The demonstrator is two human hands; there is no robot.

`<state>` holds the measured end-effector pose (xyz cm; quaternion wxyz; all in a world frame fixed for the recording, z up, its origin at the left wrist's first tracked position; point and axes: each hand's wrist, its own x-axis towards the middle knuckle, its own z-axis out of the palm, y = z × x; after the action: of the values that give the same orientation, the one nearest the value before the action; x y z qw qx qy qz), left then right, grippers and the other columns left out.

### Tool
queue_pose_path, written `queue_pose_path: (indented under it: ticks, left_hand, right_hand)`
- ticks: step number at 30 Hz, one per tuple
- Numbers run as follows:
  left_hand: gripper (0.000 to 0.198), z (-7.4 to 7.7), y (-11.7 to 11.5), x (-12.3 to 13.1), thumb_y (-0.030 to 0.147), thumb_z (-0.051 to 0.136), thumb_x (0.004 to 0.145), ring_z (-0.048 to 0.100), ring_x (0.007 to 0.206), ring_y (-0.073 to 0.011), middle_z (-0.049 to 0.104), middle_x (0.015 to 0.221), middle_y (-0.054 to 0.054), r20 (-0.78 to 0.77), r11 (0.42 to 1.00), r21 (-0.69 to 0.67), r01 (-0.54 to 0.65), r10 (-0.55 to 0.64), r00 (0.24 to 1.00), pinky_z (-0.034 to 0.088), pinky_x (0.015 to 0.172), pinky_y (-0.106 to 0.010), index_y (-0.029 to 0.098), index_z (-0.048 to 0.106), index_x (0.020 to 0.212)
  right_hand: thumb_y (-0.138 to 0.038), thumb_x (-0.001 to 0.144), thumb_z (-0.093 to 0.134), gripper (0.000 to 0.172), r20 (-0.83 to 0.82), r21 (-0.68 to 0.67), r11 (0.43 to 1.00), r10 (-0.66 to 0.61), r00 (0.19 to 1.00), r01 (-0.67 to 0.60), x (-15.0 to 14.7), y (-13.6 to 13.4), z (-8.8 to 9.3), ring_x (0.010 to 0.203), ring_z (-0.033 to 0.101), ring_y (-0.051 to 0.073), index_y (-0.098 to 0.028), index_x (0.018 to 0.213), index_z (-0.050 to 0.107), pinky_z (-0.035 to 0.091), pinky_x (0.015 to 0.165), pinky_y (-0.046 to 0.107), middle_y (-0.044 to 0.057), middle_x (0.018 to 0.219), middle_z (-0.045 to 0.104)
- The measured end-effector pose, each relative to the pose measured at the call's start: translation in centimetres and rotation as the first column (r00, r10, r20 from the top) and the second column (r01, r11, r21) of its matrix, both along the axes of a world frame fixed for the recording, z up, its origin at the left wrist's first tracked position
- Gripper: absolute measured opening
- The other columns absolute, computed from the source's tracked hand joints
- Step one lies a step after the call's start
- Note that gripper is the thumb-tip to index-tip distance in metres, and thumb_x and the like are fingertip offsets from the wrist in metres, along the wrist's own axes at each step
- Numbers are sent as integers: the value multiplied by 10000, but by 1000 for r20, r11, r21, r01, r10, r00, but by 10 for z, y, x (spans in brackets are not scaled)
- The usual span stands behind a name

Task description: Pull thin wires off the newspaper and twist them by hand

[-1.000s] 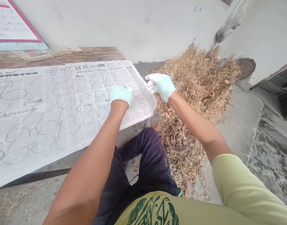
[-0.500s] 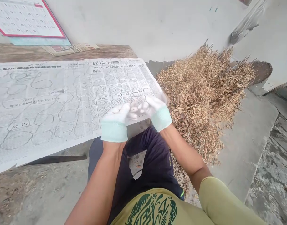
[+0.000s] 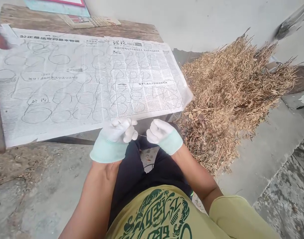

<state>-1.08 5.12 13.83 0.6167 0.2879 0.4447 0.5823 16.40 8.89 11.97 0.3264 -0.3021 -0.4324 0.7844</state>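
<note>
Pale plaster wall (image 3: pixel 191 20); weathered wooden table (image 3: pixel 42 20) against it; grey concrete floor (image 3: pixel 261 156); soft daylight

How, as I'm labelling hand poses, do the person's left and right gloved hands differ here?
The left hand stretches its fingers sideways toward the other; the right hand is balled into a tighter fist. The left hand's mint cuff shows as a broad band, the right hand's as a narrower one. Both wear white gloves, and each grip is closed on the thin strand between them.

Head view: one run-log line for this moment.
left hand shut on thin strand | right hand shut on same strand | newspaper on table | dry straw pile at right
</note>
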Motion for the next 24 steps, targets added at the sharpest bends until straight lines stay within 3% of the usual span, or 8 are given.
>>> queue_pose_path:
  ticks: [3, 7, 13, 16, 20, 22, 24]
  left_hand:
    - [301, -11, -12, -10, 437, 837, 773, 419, 431, -117, 433, 373, 48, -128, 998, -52, 46, -53, 990, 455, 562, -317, 198, 688, 668]
    - [297, -24, -28, -17, 478, 796, 820, 505, 442, -150, 438, 369, 51, -187, 980, -153, 127, -155, 970, 470, 559, -315, 186, 745, 808]
    - [317, -18, -39, -19, 501, 791, 823, 494, 404, -154, 458, 364, 42, -182, 947, -237, 219, -265, 947, 446, 511, -309, 187, 765, 844]
    - [372, -13, -39, -20, 553, 784, 816, 510, 429, -162, 535, 411, 11, -167, 961, -207, 184, -220, 961, 457, 508, -315, 191, 796, 901]
    - [472, -16, -40, -13, 600, 876, 700, 625, 566, -200, 648, 518, -18, 4, 977, -71, 202, -202, 979, 566, 642, -363, 231, 835, 990]
    - [419, -22, -41, -6, 566, 914, 667, 643, 580, -202, 696, 575, -36, 59, 979, -31, 204, -202, 978, 582, 662, -379, 228, 839, 903]
    - [369, -28, -43, -2, 548, 900, 702, 650, 578, -198, 716, 605, -51, 71, 987, -27, 160, -158, 985, 584, 651, -373, 205, 826, 819]
  right_hand:
    - [-405, 1049, 511, 575, -161, -132, 983, 104, 982, -126, 3, -11, -4, 459, 351, 122, -220, 537, 323, 328, 500, 266, -46, 462, 267]
    - [-399, 1012, 606, 610, -200, -233, 954, 142, 969, -188, 1, -26, -16, 395, 322, 96, -215, 529, 283, 276, 454, 250, -65, 422, 250]
    - [-388, 977, 671, 633, -314, -161, 953, 196, 929, -256, 0, -31, -32, 361, 311, 84, -211, 494, 300, 225, 410, 237, -60, 406, 276]
    - [-363, 999, 634, 612, -304, -184, 967, 113, 946, -174, -1, -30, -27, 377, 282, 85, -216, 513, 294, 233, 409, 239, -63, 431, 255]
    - [-373, 1047, 551, 471, -213, -295, 955, -33, 976, -32, -9, -30, -19, 420, 265, 101, -221, 633, 385, 309, 449, 240, -85, 480, 225]
    - [-437, 1054, 537, 398, -161, -338, 941, -31, 987, -25, -14, -28, -20, 442, 337, 115, -218, 725, 492, 384, 493, 250, -90, 487, 276]
    - [-490, 1036, 556, 358, -112, -333, 942, 2, 994, -40, -15, -24, -23, 490, 446, 127, -205, 822, 588, 439, 538, 265, -67, 526, 422]
